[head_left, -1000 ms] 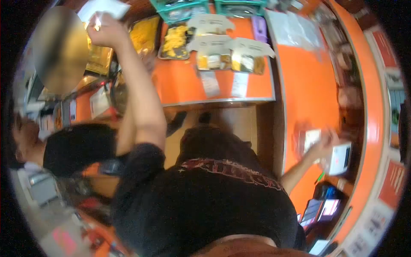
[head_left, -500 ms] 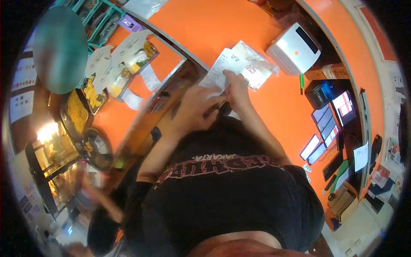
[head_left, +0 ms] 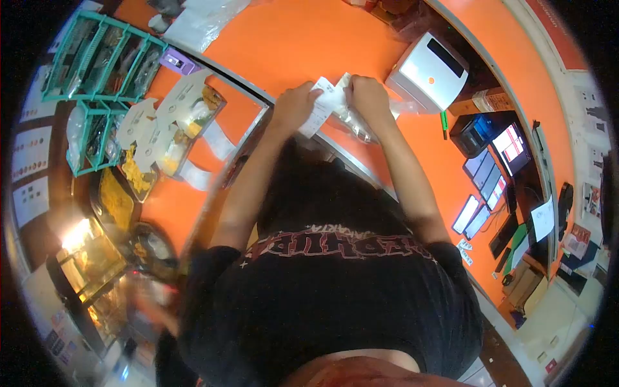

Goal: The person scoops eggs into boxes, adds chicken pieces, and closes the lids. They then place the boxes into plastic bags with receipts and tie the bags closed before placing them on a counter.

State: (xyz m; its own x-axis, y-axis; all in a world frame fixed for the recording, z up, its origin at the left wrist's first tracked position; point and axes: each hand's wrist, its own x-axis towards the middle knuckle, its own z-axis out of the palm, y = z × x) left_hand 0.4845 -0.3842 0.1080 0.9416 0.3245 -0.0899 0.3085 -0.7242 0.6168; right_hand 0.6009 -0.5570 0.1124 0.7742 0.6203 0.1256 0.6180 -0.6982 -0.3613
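**Above the orange counter, two separate hands grip paper and plastic**

Across the room's middle runs the orange counter [head_left: 290, 39], and in front of it is a black T-shirt [head_left: 348, 297]. JAKARTA reads upside down on the chest beside a bigger red-edged word I can't fully make out. Teal baskets [head_left: 106, 61] stand at the far left, packed with wrapped items. A white boxy machine [head_left: 429, 72], with a dark panel and a round orange mark, sits on the right, not far from a monitor [head_left: 511, 149] showing red and white; its writing is too small for me. Two open food boxes [head_left: 196, 113] [head_left: 173, 155] have printed lids, unreadable from here, with pale slips [head_left: 219, 142] beside them. Several phones [head_left: 465, 214] lie below the monitor. The left hand [head_left: 293, 109] is closed on a white printed slip [head_left: 321, 108], its lines too blurred to read. Apart from it, the right hand [head_left: 369, 100] clamps a clear plastic packet [head_left: 353, 121], over the counter's edge. Smallest is a green marker [head_left: 444, 126], just beside the white machine.
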